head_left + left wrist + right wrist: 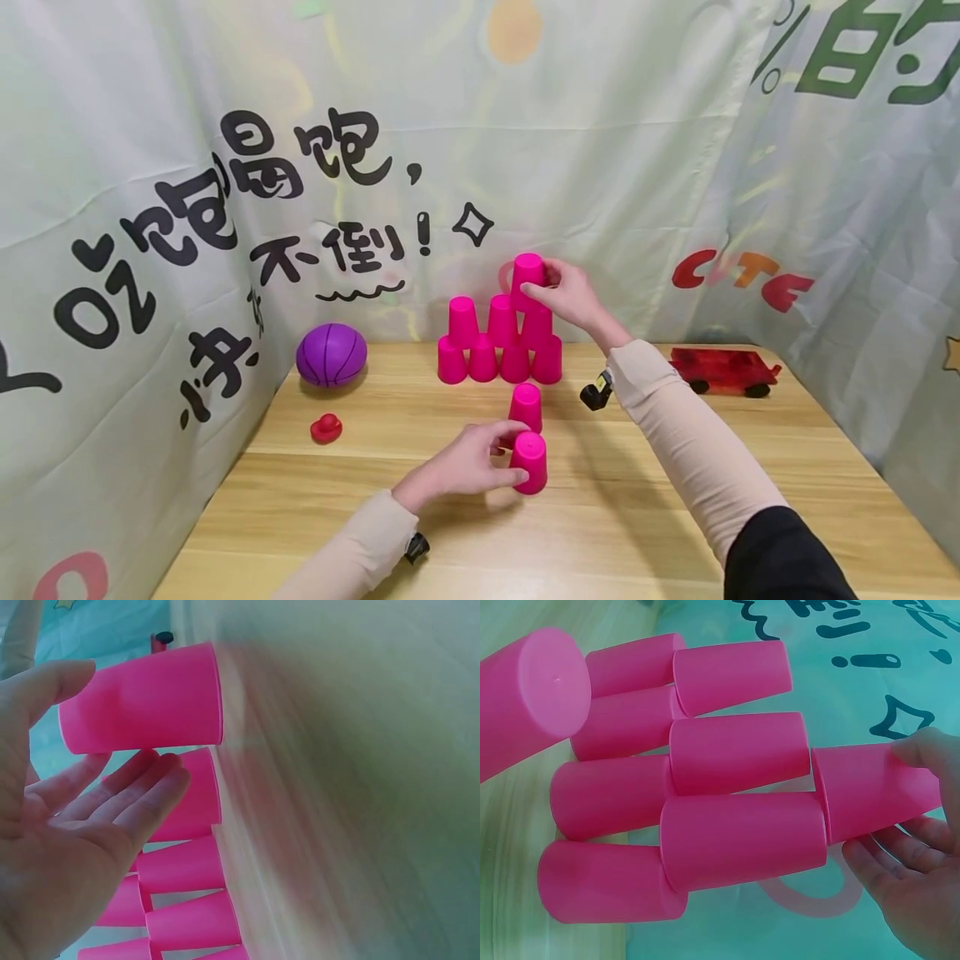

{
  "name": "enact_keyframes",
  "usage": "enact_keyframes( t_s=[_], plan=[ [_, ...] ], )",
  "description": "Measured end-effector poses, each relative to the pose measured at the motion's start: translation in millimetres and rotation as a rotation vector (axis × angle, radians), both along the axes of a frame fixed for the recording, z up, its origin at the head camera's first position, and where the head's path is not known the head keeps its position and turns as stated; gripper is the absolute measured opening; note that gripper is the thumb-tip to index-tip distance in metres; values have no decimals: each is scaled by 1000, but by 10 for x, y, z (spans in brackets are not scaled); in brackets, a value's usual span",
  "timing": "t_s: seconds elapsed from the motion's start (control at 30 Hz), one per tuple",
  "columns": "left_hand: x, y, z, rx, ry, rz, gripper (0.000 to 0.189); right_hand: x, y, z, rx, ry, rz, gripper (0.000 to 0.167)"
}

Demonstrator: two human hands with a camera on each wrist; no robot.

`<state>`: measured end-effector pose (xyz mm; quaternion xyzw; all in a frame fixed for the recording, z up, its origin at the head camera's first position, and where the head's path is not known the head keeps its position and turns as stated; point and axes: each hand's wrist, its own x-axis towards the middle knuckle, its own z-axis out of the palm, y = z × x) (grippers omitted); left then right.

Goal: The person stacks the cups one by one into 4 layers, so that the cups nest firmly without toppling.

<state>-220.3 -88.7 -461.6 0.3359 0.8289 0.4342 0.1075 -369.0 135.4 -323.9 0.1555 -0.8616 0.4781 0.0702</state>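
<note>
Upside-down pink cups are stacked as a pyramid [482,360] at the back, with several in the bottom row and three in the second. My right hand [573,293] grips a cup [527,275] on the third level, thumb on one side and fingers on the other. Its rim meets the bases of the second-row cups [742,829] in the right wrist view. Nearer the front, my left hand [468,460] holds another upside-down cup [531,463] between thumb and index finger, low at the table. One more cup [526,407] stands just behind that one.
A purple ball [332,356] sits at the back left of the wooden table [360,500], with a small red rubber duck [326,428] in front of it. At the back right is a red toy car [720,372]. Printed cloth [600,167] hangs close behind the pyramid.
</note>
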Motion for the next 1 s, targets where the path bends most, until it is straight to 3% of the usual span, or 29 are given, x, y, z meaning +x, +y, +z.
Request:
enact_keyframes(
  t_s=[0.53, 1.0],
  plan=[
    [24, 60, 0, -49, 4, 17, 54, -22, 23, -5, 16, -7, -3, 49],
    [15, 44, -6, -65, 3, 43, 51, -29, 44, -14, 13, 7, 21, 55]
  ],
)
